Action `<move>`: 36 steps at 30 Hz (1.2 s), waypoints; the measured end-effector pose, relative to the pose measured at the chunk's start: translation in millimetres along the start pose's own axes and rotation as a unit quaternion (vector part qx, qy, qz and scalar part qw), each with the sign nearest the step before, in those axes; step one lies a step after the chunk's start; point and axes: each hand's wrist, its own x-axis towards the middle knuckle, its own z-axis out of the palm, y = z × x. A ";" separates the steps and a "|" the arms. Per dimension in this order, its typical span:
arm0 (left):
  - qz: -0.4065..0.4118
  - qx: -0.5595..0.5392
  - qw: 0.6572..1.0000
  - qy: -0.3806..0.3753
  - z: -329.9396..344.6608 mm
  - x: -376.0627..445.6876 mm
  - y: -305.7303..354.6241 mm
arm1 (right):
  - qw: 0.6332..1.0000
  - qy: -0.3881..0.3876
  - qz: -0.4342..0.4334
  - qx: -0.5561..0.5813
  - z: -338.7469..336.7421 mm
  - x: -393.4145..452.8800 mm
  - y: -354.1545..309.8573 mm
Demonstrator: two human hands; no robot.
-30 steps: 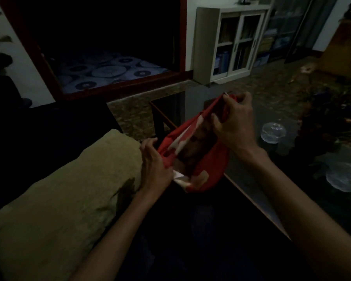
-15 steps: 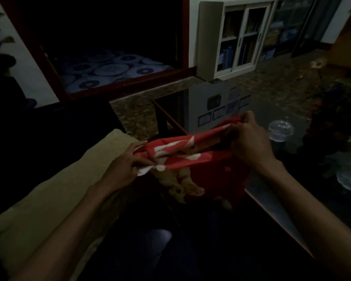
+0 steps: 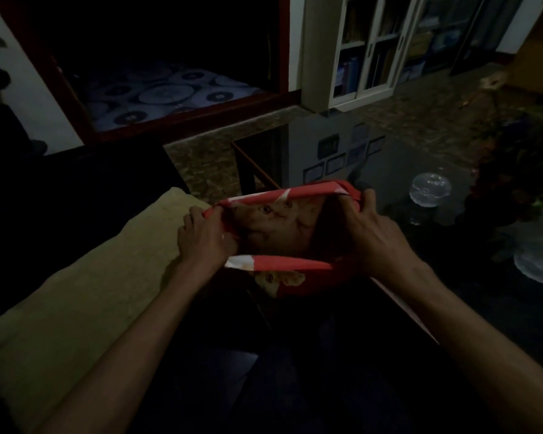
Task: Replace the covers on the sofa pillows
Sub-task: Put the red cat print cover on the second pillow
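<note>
While the red cover (image 3: 282, 233) is being held open just beside the right end of the bare pillow (image 3: 85, 296), the left hand (image 3: 203, 238) is pinching the cover's left edge and the right hand (image 3: 365, 228) is gripping its right edge, each grip clenched on fabric and pulling the mouth wide. A printed cat face is showing inside the opening. The pillow itself is lying to the left of the person's lap, with the left hand hovering over its near corner.

Judging by this, the step in hand is spreading the cover's mouth ready for stuffing. The next move is probably calling for the opening to be swung toward the pillow's corner and that corner fed in, which will need one hand to let go and guide the pillow while the other keeps the mouth wide.

Counting: one cover, one pillow, two hands. Beyond the cover, away from the pillow, a glass-topped worktop (image 3: 389, 170) is carrying two clear glass pieces: a round one (image 3: 430, 191) nearer the cover and a wider dish (image 3: 538, 263) farther right.
</note>
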 end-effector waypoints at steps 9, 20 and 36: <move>-0.049 -0.102 0.993 -0.032 0.6 1.1 -3.7 | 0.992 0.099 0.032 0.068 -5.6 3.2 -16.0; 0.011 -0.127 0.992 -0.007 -29.4 111.1 -52.8 | 0.995 0.083 0.009 0.054 -26.4 91.6 -24.2; 0.163 -0.170 0.881 0.411 -196.8 319.7 -41.0 | 0.874 0.459 -0.035 0.155 -96.1 314.5 -60.0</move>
